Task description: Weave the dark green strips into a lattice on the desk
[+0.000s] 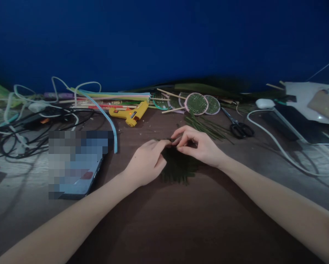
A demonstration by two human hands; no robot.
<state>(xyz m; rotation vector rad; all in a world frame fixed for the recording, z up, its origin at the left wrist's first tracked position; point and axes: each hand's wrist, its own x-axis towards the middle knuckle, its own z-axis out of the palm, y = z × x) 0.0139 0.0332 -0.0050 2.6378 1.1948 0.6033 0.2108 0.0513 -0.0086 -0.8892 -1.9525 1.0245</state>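
Two hands are working at frame centre. The left hand (145, 161) is resting its bent fingers along the upper edge of a dark green, fringed mat of thin flat strips (178, 170), which is lying on the brown tabletop (164, 227); whether its thumb is pinching, I cannot tell. The right hand (199, 146) is curling in opposite, thumb and forefinger apparently pinching that same edge; the exact strip is too dark to make out.

Risk: strips could be slipping out of line if the left fingers lift early; a hard tug from the right could be splitting one. The left forearm is passing near the dark-edged flat device with a pixelated screen (79, 165), so a careless swing could be nudging it.

Count: hands, two; mat, one; device, one; yellow plastic glue gun (133, 113), one, upper centre-left; black-handled metal scissors (236, 125), one pair, right of centre; round green stick-mounted discs (196, 103), at least four, overlapping, upper centre; loose green strips (211, 128), several, uncountable.
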